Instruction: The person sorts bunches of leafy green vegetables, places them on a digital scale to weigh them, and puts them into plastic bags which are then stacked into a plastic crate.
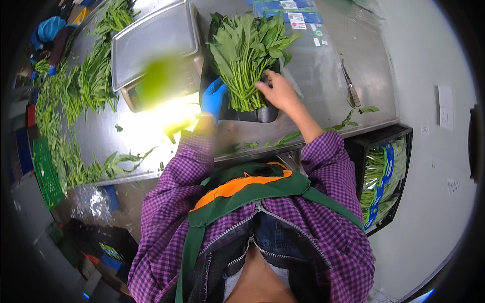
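Note:
A thick bunch of leafy green vegetable stems [242,64] lies in a black plastic tray [261,115], leaves at the far end and cut stem ends facing me. My left hand [213,99], in a blue glove, is at the left side of the bunch, inside the tray's edge, with its fingers slightly apart. On the other side my bare right hand [279,90] reaches over the tray's right wall, thumb and fingers spread against the stems. Left of the tray stands a weighing scale [157,45] with a flat metal platform. A blurred green shape partly covers the scale's front.
Loose greens [91,83] cover the left of the metal table [371,75]. A knife [349,85] and printed plastic bags [295,17] lie to the right. A black crate [407,166] of packed greens stands at the lower right; a green crate [47,172] and another person [51,34] are left.

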The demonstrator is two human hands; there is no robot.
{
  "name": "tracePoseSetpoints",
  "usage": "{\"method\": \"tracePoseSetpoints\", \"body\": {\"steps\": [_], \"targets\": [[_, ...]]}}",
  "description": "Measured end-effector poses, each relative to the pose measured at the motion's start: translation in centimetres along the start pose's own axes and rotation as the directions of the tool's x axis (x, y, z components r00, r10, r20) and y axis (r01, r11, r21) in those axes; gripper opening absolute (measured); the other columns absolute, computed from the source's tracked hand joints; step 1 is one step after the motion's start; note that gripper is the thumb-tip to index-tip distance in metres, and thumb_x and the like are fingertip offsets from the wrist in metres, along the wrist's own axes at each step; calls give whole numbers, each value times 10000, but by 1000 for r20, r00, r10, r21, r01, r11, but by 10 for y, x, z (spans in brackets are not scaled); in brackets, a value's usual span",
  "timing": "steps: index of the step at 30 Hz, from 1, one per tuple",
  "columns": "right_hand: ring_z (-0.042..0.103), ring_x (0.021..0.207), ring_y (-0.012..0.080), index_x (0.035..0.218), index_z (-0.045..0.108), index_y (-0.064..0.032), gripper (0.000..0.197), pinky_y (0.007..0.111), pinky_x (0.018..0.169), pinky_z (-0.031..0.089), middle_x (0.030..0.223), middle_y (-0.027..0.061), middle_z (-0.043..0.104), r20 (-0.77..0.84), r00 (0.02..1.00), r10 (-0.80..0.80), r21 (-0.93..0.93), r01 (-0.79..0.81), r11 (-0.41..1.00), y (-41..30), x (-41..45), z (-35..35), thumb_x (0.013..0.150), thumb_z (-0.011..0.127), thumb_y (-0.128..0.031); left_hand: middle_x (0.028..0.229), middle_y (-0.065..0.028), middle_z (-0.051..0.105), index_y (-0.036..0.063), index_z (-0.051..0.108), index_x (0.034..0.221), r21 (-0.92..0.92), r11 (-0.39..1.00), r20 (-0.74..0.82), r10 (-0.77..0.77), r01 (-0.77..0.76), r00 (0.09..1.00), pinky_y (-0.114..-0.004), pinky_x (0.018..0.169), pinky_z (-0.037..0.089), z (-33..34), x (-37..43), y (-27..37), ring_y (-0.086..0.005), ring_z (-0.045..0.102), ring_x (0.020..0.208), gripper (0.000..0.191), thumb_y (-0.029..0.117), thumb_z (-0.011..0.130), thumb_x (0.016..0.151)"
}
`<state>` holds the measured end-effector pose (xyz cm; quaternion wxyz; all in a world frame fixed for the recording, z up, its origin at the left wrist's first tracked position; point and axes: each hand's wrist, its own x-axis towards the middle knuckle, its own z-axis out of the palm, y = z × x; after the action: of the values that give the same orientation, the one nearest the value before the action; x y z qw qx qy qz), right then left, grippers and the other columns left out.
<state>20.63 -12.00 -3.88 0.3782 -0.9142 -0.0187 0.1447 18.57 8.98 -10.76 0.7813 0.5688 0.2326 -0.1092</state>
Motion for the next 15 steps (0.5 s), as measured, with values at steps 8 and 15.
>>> {"method": "tracePoseSetpoints", "body": {"steps": [8, 15], "targets": [[622, 949, 273, 1418, 232, 73, 900, 335, 820, 481, 1035, 219, 630, 141, 970, 198, 197, -224, 955, 45, 47, 54, 736, 709, -269, 1211, -129, 596, -35, 455, 1320, 325, 939, 18, 110, -110, 994, -293, 886, 481, 16, 17, -5, -183, 590, 1055, 626, 64, 741, 773], [634, 912, 270, 1392, 305, 65, 787, 335, 806, 486, 1000, 202, 641, 158, 983, 93, 240, -130, 962, 62, 33, 44, 758, 688, -202, 1049, -138, 679, 40, 591, 1220, 607, 752, 26, 302, -255, 953, -331, 784, 532, -19, 29, -11, -199, 669, 856, 514, 150, 746, 742]]}}
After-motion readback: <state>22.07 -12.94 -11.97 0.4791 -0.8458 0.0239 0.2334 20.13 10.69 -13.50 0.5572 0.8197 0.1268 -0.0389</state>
